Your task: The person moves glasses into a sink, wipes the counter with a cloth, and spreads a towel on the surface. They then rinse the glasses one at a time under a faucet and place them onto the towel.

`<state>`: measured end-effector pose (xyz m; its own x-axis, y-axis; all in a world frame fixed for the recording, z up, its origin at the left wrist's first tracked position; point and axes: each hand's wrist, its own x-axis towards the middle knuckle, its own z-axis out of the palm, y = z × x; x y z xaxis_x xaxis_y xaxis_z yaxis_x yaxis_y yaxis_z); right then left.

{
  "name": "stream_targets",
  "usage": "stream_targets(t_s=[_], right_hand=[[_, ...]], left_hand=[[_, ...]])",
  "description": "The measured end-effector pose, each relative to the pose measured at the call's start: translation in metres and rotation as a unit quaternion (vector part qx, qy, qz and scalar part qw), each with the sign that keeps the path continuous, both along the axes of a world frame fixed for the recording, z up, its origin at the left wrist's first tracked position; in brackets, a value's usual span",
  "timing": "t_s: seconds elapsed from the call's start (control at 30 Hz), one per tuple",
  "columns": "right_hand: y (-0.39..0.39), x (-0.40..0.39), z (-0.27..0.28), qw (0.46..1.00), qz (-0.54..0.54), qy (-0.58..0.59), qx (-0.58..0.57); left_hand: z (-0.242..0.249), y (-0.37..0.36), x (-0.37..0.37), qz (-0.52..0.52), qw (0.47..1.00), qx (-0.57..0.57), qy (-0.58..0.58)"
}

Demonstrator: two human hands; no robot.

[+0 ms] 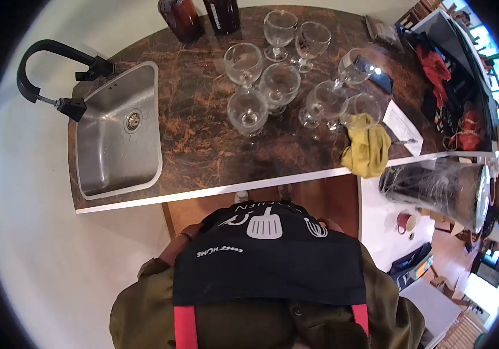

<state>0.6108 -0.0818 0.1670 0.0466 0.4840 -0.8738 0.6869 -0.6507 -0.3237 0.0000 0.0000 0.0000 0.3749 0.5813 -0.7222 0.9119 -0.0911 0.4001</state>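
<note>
My left hand [191,231] is beside the black apron [267,267], below the counter edge, with its fingers mostly hidden by the cloth. Only a sliver of my right hand [332,225] shows at the apron's other side. Nothing can be made out in either hand. Beyond them, several stemmed glasses [280,83] stand grouped on the brown marbled counter [203,157]. A crumpled yellow cloth [367,150] lies at the counter's front edge, against the nearest glass [363,110].
A steel sink [110,151] with a black faucet [57,49] is at the left. Two dark bottles [181,20] stand at the back. A phone [382,80], a paper [402,128] and a large glass container [435,189] are at the right, with a red mug [405,223] below.
</note>
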Motion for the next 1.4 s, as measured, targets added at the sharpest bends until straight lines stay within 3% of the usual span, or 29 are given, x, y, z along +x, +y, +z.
stream_targets(t_s=[0.07, 0.13, 0.2, 0.23, 0.3, 0.37, 0.43, 0.57, 0.63, 0.7, 0.77, 0.83, 0.9, 0.97, 1.03, 1.07, 1.13, 1.17, 1.23, 1.3, 1.33, 1.4], right_hand=[[0.001, 0.011, 0.0, 0.997, -0.037, 0.039, 0.057], [-0.005, 0.053, 0.009, 0.995, -0.054, 0.016, 0.078], [-0.014, 0.079, 0.007, 0.995, -0.061, -0.027, 0.078], [-0.011, 0.092, 0.004, 0.994, -0.056, -0.04, 0.079], [-0.002, 0.111, -0.002, 0.994, -0.046, -0.055, 0.082], [0.006, 0.126, -0.008, 0.994, -0.026, -0.057, 0.085], [0.026, 0.142, -0.014, 0.994, -0.001, -0.057, 0.097], [0.061, 0.159, 0.012, 0.976, 0.082, -0.131, 0.153], [0.083, 0.165, 0.027, 0.974, 0.132, -0.093, 0.159], [0.122, 0.165, 0.05, 0.964, 0.211, -0.013, 0.163], [0.157, 0.16, 0.092, 0.928, 0.311, 0.094, 0.185], [0.184, 0.147, 0.154, 0.891, 0.359, 0.168, 0.219], [0.219, 0.112, 0.247, 0.94, 0.253, 0.114, 0.196], [0.237, 0.091, 0.289, 0.921, 0.001, 0.213, 0.327], [0.256, 0.07, 0.286, 0.809, -0.109, 0.169, 0.552], [0.264, 0.059, 0.284, 0.805, -0.116, 0.16, 0.559], [0.272, 0.034, 0.278, 0.673, -0.096, -0.016, 0.733], [0.268, 0.017, 0.274, 0.678, -0.1, -0.007, 0.728], [0.269, -0.026, 0.278, 0.642, 0.026, -0.082, 0.762], [0.277, -0.06, 0.282, 0.674, 0.089, -0.12, 0.723], [0.285, -0.073, 0.286, 0.674, 0.085, -0.128, 0.723], [0.302, -0.091, 0.294, 0.697, 0.177, -0.198, 0.666]], left_hand=[[0.074, 0.034, 0.041, 0.007, 0.999, 0.028, 0.017], [0.334, 0.126, 0.2, 0.03, 0.968, -0.234, 0.083], [0.378, 0.153, 0.221, 0.095, 0.959, -0.256, -0.079], [0.392, 0.162, 0.227, 0.172, 0.919, -0.232, -0.268], [0.422, 0.176, 0.247, 0.272, 0.891, -0.043, -0.36], [0.427, 0.184, 0.254, 0.364, 0.823, 0.118, -0.419], [0.418, 0.184, 0.258, 0.404, 0.789, 0.217, -0.408], [0.402, 0.176, 0.273, 0.404, 0.79, 0.185, -0.423], [0.38, 0.181, 0.275, 0.349, 0.771, 0.22, -0.485], [0.383, 0.186, 0.29, 0.371, 0.766, 0.284, -0.441], [0.407, 0.196, 0.301, 0.31, 0.794, 0.398, -0.338], [0.417, 0.207, 0.305, 0.282, 0.799, 0.42, -0.325], [0.419, 0.219, 0.31, 0.207, 0.817, 0.443, -0.307], [0.413, 0.228, 0.31, 0.178, 0.817, 0.438, -0.33], [0.412, 0.234, 0.308, 0.16, 0.825, 0.411, -0.354], [0.409, 0.238, 0.304, 0.162, 0.826, 0.399, -0.364], [0.397, 0.249, 0.298, 0.155, 0.823, 0.371, -0.402], [0.393, 0.254, 0.293, 0.16, 0.82, 0.344, -0.429], [0.387, 0.26, 0.298, 0.164, 0.825, 0.279, -0.463], [0.37, 0.265, 0.3, 0.164, 0.822, 0.201, -0.507], [0.374, 0.268, 0.295, 0.157, 0.826, 0.203, -0.501], [0.355, 0.271, 0.301, 0.153, 0.825, 0.175, -0.515]])
